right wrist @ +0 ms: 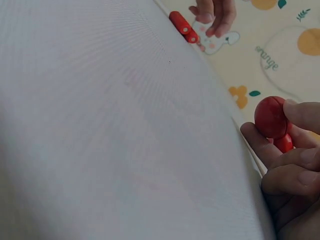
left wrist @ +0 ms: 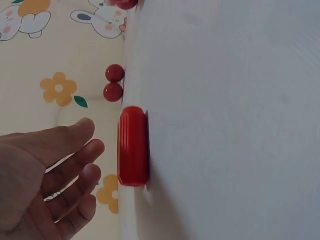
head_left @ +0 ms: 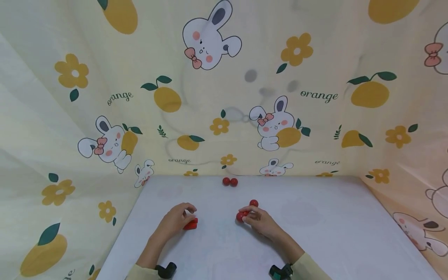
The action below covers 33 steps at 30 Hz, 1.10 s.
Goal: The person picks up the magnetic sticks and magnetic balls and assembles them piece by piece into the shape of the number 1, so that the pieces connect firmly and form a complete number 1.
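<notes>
My left hand (head_left: pixel 179 217) hovers over short red cylindrical pieces (head_left: pixel 190 224) on the white table. Its fingers are loosely bent and apart from them in the left wrist view, where a ridged red cylinder (left wrist: pixel 133 147) stands out. Two such pieces lie side by side in the right wrist view, with pale dots on their ends. With thumb and fingers, my right hand (head_left: pixel 261 222) pinches a glossy red ball (right wrist: pixel 271 117). Behind that ball shows a red faceted piece (right wrist: pixel 284 143), partly hidden. Another red ball (head_left: pixel 253 203) appears just beyond the right hand; whether it is joined cannot be told.
Two red balls (head_left: pixel 230 182) sit touching at the table's back edge. Behind the white tabletop (head_left: pixel 217 249) hangs a cream curtain (head_left: pixel 224 97) printed with rabbits, flowers and oranges. Both wrists wear dark straps with small devices.
</notes>
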### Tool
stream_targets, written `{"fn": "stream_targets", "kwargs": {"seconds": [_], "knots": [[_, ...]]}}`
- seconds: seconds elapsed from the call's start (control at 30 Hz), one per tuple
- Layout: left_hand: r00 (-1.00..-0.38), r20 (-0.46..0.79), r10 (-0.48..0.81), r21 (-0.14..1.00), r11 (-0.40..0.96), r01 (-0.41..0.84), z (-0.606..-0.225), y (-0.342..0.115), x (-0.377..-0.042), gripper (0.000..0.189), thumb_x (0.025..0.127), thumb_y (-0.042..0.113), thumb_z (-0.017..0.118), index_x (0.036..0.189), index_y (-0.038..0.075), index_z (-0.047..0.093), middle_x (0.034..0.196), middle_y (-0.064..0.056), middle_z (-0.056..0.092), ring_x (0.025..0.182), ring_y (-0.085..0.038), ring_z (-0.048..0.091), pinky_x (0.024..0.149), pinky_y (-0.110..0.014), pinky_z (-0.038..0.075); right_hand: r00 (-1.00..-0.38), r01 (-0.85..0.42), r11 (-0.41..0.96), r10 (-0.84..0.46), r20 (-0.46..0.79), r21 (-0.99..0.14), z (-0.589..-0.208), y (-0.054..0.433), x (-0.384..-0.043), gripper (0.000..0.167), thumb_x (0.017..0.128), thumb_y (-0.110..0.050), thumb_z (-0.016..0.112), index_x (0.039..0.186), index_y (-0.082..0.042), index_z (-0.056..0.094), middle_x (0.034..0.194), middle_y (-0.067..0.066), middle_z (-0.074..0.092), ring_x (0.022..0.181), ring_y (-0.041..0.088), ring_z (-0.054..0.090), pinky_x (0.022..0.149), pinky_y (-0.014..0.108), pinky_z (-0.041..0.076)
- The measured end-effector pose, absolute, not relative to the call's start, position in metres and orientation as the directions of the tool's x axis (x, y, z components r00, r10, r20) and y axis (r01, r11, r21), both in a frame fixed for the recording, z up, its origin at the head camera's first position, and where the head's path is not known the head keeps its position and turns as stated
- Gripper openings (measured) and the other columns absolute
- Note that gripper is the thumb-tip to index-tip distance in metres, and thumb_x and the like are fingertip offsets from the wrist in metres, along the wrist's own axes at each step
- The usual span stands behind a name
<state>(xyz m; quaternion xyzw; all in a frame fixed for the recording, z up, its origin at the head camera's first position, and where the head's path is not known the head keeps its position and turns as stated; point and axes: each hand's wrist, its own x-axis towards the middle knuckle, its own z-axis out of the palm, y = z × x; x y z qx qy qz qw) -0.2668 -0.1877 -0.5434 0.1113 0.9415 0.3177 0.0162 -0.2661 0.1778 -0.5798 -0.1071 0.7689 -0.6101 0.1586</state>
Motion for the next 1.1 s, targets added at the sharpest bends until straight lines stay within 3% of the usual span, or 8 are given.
{"fn": "stream_targets", "kwargs": {"seconds": [0.23,0.47,0.67,0.9,1.1], "knots": [[-0.977,0.004,0.212,0.571,0.802,0.177,-0.547,-0.194,-0.267,0.018,0.098,0.02,0.081,0.115,0.018,0.076,0.107,0.007,0.071,0.093,-0.013,0.06,0.081,-0.036,0.054,-0.931,0.039,0.225,-0.346,-0.118,-0.974,-0.582,0.178,-0.267,0.035,0.104,-0.024,0.073,0.138,-0.014,0.068,0.115,0.009,0.072,0.074,0.018,0.049,0.062,0.024,0.042],[-0.982,-0.047,0.183,0.566,0.815,0.125,-0.549,-0.195,-0.268,0.019,0.097,0.02,0.081,0.116,0.018,0.077,0.11,0.005,0.071,0.097,-0.015,0.062,0.086,-0.038,0.058,-0.933,0.042,0.228,-0.339,-0.12,-0.973,-0.581,0.177,-0.266,0.037,0.104,-0.025,0.073,0.139,-0.015,0.068,0.12,0.01,0.069,0.077,0.02,0.05,0.061,0.025,0.042],[-0.979,-0.029,0.204,0.552,0.82,0.154,-0.551,-0.197,-0.269,0.017,0.096,0.014,0.081,0.113,0.017,0.078,0.106,0.005,0.072,0.095,-0.015,0.062,0.087,-0.04,0.058,-0.932,0.034,0.229,-0.344,-0.114,-0.973,-0.579,0.177,-0.265,0.036,0.105,-0.025,0.072,0.139,-0.014,0.067,0.123,0.011,0.069,0.078,0.019,0.05,0.061,0.024,0.042],[-0.975,-0.018,0.221,0.545,0.82,0.176,-0.554,-0.198,-0.268,0.016,0.095,0.012,0.082,0.111,0.016,0.078,0.101,0.005,0.071,0.09,-0.014,0.062,0.084,-0.038,0.058,-0.931,0.048,0.227,-0.342,-0.126,-0.973,-0.578,0.178,-0.264,0.037,0.105,-0.025,0.072,0.14,-0.014,0.067,0.121,0.011,0.07,0.066,0.016,0.044,0.057,0.023,0.04],[-0.978,-0.033,0.205,0.534,0.831,0.156,-0.555,-0.198,-0.269,0.017,0.095,0.014,0.082,0.111,0.014,0.077,0.098,0.004,0.07,0.088,-0.014,0.061,0.083,-0.037,0.058,-0.931,0.048,0.222,-0.343,-0.124,-0.974,-0.58,0.178,-0.264,0.038,0.105,-0.025,0.072,0.141,-0.014,0.066,0.121,0.01,0.07,0.064,0.017,0.043,0.056,0.023,0.039]]}}
